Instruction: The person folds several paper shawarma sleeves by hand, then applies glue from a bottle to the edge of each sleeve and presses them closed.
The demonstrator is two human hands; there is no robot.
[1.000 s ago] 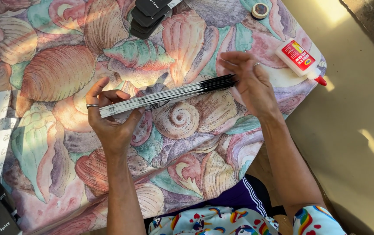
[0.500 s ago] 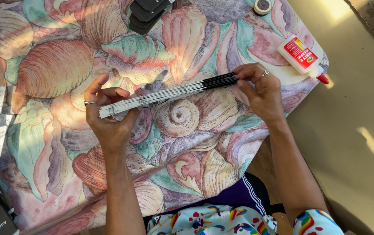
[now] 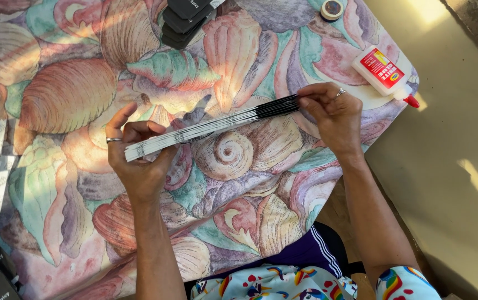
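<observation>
Your left hand (image 3: 139,161) pinched the white end of one card stack (image 3: 211,126), held edge-on just above the shell-print cloth (image 3: 66,94); bare cloth lay around it. Your right hand (image 3: 333,114) clamped the black end. One glue bottle (image 3: 384,73) lay near the right edge.

A home craft spot is suggested, possibly a patio or a sunlit room, though little beyond the table is seen. The table is covered by a cloth (image 3: 72,94) printed with large pastel seashells, and craft supplies are laid out on it: 1 white glue bottle (image 3: 384,74) with a red tip, 1 roll of tape (image 3: 332,9) and a stack of dark cards (image 3: 186,19) (at the far edge). Strong sunlight is cast across a plain tan floor (image 3: 461,166).
</observation>
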